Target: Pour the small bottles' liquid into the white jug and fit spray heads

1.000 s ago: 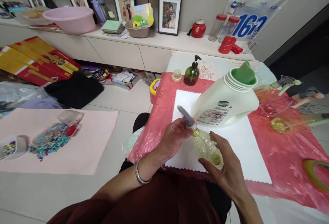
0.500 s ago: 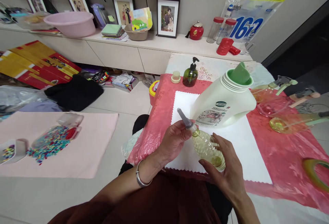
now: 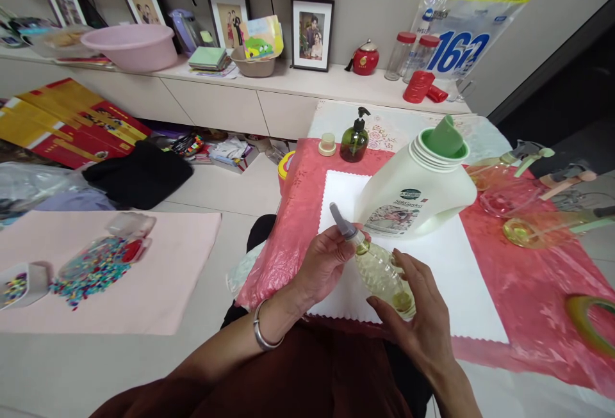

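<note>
A small clear pump bottle (image 3: 379,272) of yellowish liquid lies tilted between both hands over a white mat (image 3: 451,277). My left hand (image 3: 324,264) pinches its grey pump head (image 3: 342,223) at the neck. My right hand (image 3: 418,312) wraps round the bottle's base from below. Just behind them stands a large white jug (image 3: 416,194) with a green spout, leaning on the mat.
The mat lies on a pink cloth (image 3: 528,290) covering a low table. A dark green pump bottle (image 3: 354,139) and a small cap (image 3: 328,144) stand at the far edge. Clear spray bottles (image 3: 523,187) lie at right. On the floor at left sits a pink sheet (image 3: 144,277) with coloured beads (image 3: 91,267).
Both hands and the small bottle have shifted slightly left and up. The left fingers have turned a little on the pump head. The view has tilted slightly down.
</note>
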Available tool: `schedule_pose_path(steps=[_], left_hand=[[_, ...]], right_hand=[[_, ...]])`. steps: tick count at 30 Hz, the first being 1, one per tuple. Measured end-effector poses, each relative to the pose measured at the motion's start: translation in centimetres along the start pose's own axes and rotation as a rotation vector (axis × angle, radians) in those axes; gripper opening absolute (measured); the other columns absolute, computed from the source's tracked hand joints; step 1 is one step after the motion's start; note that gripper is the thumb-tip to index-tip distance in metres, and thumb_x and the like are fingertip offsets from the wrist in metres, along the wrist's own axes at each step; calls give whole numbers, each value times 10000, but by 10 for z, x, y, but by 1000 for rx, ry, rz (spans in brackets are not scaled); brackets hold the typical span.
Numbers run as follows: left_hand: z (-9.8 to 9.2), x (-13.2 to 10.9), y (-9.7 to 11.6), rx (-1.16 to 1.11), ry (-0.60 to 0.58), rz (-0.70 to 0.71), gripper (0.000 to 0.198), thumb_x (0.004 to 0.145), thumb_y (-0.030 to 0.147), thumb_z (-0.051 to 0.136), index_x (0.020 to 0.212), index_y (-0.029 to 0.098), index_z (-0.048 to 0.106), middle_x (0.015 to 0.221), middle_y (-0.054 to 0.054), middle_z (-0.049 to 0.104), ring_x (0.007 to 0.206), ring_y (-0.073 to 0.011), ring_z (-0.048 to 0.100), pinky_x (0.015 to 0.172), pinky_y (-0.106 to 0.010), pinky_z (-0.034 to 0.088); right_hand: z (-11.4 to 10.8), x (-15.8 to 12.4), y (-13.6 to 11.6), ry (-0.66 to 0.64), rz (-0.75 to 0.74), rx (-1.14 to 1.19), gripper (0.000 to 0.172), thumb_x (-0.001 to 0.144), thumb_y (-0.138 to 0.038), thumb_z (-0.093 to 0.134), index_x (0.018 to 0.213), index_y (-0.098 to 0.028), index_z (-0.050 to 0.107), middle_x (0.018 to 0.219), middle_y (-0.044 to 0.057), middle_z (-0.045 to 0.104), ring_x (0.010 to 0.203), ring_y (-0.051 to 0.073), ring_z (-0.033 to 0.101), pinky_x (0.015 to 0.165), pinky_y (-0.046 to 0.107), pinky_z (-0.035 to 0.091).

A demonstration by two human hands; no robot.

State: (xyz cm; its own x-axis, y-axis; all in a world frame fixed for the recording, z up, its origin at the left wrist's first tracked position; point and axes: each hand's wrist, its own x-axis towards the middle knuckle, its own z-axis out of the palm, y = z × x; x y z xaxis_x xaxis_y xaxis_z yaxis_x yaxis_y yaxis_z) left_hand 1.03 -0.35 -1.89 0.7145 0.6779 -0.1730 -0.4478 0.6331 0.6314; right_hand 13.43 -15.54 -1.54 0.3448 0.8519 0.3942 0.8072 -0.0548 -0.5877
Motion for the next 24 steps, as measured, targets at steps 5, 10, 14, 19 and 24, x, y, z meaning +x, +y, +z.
schedule_pose_path(steps=[5, 10, 14, 19, 24], left_hand=[[1, -1, 2, -17, -29, -26, 417, 648, 328, 936, 1017, 206, 785, 975, -35, 769, 977, -189, 666, 993, -364, 422], [1, -2, 2, 17, -59, -33, 422, 646, 336, 937, 1016, 200, 787, 995, -57, 775, 1027, -211, 656, 1012, -381, 405], [-2, -2, -1, -20, -75, -26, 428, 653, 334, 932, 1029, 199, 778, 1006, -55, 765, 1068, -228, 657, 1063, -406, 392], [-4, 0, -2, -82, -131, -50, 429, 668, 324, 924, 1048, 198, 769, 1027, -53, 757, 1121, -246, 661, 1094, -422, 396], [-2, 0, 0, -141, -181, -100, 441, 638, 323, 943, 1023, 195, 769, 997, -35, 764, 1131, -242, 685, 1089, -399, 422]], right_hand=[[-1, 0, 0, 1, 8, 7, 594, 999, -450, 628, 1498, -212, 412, 1358, 96, 491, 1208, 225, 530, 982, 384, 549], [0, 1, -1, 7, -8, -2, 591, 992, -441, 642, 1486, -198, 426, 1362, 103, 491, 1215, 230, 525, 975, 380, 540], [1, 1, 0, 16, -12, 21, 594, 983, -436, 654, 1480, -193, 437, 1346, 101, 510, 1202, 226, 535, 981, 373, 536], [2, -3, 5, -28, 60, 182, 579, 971, -449, 667, 1467, -228, 467, 1337, 80, 538, 1148, 198, 582, 913, 298, 556], [7, -10, 11, -124, 334, 699, 579, 928, -434, 726, 1437, -250, 521, 1371, 93, 550, 1217, 231, 597, 956, 296, 575]])
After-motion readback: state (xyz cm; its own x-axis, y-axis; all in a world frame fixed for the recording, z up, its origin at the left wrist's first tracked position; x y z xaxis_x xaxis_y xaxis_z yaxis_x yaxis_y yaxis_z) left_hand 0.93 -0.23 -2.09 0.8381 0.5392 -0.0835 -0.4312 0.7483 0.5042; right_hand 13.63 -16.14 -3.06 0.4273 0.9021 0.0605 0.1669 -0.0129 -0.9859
